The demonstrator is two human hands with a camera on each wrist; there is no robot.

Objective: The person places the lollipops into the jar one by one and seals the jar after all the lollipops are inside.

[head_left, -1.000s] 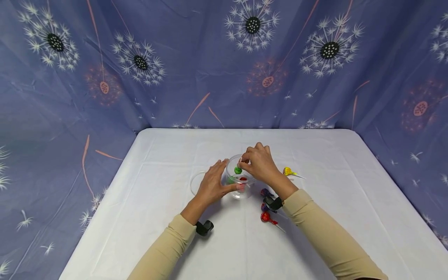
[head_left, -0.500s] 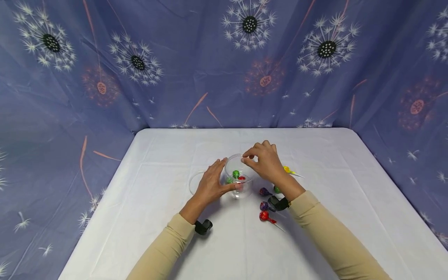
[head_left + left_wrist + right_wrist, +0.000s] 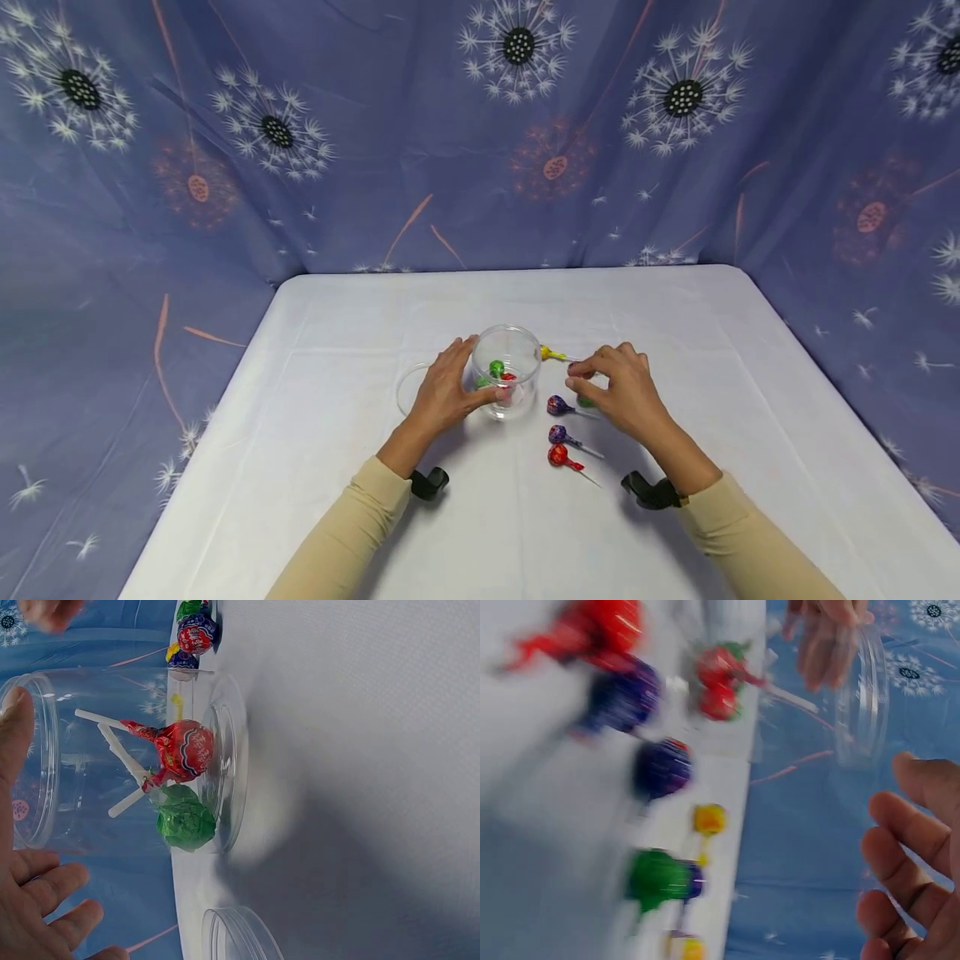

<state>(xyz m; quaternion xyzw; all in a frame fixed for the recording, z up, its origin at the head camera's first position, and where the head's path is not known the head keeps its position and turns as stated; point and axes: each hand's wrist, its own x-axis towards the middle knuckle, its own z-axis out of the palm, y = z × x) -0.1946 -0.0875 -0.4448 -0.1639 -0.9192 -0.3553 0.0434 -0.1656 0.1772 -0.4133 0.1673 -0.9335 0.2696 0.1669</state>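
My left hand (image 3: 446, 387) holds a clear plastic jar (image 3: 517, 346) by its side, thumb across the front near the rim. Inside the jar, red (image 3: 184, 750) and green lollipops (image 3: 186, 817) lie with white sticks pointing up, seen in the left wrist view. My right hand (image 3: 622, 387) hovers just over the loose lollipops right of the jar, its fingers loosely bent around nothing in the right wrist view. Partly under it in the head view is a green lollipop (image 3: 587, 401). Nearby are a purple lollipop (image 3: 557, 405), another purple one (image 3: 557, 434) and a red lollipop (image 3: 558, 455).
A yellow lollipop (image 3: 547, 352) lies behind, right of the jar. The clear round lid (image 3: 401, 392) rests on the white table (image 3: 337, 358), left of my left hand. A patterned blue curtain (image 3: 405, 167) surrounds the table's back and sides.
A green lollipop left my right hand and dropped into the jar. The right hand then moved right and toward me, over the loose lollipops. My left hand stays on the jar.
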